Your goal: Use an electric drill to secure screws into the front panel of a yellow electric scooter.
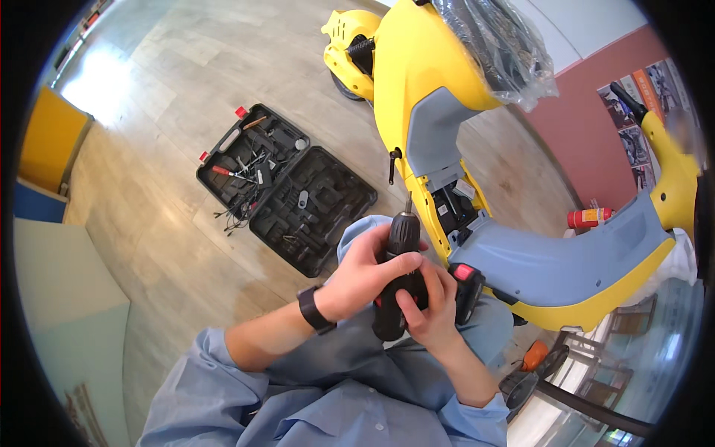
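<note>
A black cordless drill (403, 237) is held in front of my body, with its thin bit pointing up and away from me. My left hand (356, 274), with a black band on the wrist, wraps round the drill near its chuck. Closed on the drill's body and handle is my right hand (434, 313). The black battery with a red patch (466, 287) shows just right of that hand. Beyond the bit stands a yellow and grey scooter (551, 249), whose open compartment (452, 205) shows black parts inside. My fingers hide much of the drill's handle.
An open black tool case (325, 195) with loose tools and cables lies on the wooden floor to the left. A red fire extinguisher (589, 217) stands beyond the scooter by the wall. Clear plastic wrap (500, 52) covers the scooter's seat. Yellow and blue furniture stands at far left.
</note>
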Tool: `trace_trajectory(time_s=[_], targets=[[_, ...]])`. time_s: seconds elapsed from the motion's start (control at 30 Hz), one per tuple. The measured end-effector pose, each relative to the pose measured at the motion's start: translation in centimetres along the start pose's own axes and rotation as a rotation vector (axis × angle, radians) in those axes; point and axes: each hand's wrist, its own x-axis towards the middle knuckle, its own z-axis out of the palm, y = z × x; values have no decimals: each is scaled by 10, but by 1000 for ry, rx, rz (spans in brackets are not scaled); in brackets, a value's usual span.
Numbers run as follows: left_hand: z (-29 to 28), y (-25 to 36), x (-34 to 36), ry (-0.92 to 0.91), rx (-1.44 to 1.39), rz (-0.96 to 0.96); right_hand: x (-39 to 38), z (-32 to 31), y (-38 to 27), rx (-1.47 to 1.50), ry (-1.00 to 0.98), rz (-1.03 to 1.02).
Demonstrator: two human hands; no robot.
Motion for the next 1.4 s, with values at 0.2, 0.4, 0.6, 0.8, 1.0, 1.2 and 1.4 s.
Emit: trace_trajectory(time_s=[0.2, 0.4, 0.6, 0.8, 1.0, 1.2, 1.4], targets=[[17, 2, -14, 162, -67, -136, -1, -4, -12, -203, 44, -114], [17, 3, -34, 175, -15, 28, 40, -104, -48, 441, -299, 291], [53, 19, -64, -213, 180, 134, 78, -111, -51, 524, -183, 667], [55, 8, -75, -408, 341, -85, 54, -125, -59, 457, -200, 554], [70, -5, -76, -461, 279, -79, 12, -119, -40, 355, -23, 293], [61, -15, -79, -581, 78, -151, 30, -113, -21, 977, -418, 188], [53, -14, -77, -473, 125, -274, 14, -120, 1, 928, -154, 785]])
